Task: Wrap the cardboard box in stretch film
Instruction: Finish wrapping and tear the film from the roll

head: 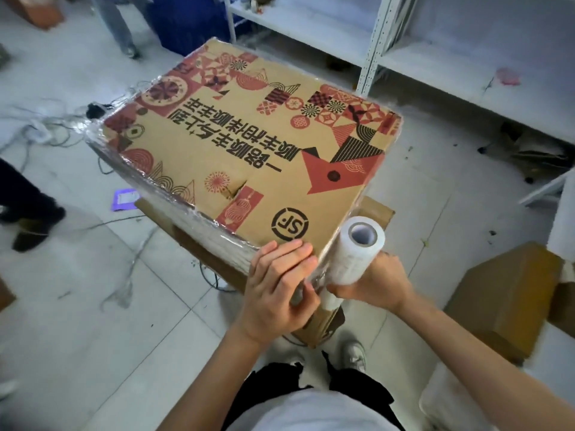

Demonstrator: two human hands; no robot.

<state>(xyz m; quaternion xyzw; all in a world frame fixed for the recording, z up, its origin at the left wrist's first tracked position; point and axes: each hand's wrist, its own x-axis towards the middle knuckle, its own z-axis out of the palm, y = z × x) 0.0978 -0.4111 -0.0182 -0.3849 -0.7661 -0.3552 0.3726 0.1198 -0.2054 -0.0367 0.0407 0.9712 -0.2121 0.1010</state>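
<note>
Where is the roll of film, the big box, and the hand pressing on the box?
roll of film (354,256), head view, its white side.
big box (249,144), head view, printed top.
left hand (277,284), head view, its back.

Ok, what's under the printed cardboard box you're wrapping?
A plain brown cardboard box supports the printed cardboard box; its corners show at the left and right edges and below the hands. Its top and contents are covered.

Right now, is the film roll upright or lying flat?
Roughly upright: the stretch film roll stands beside the cardboard box corner, hollow core facing up, gripped by the right hand.
</note>
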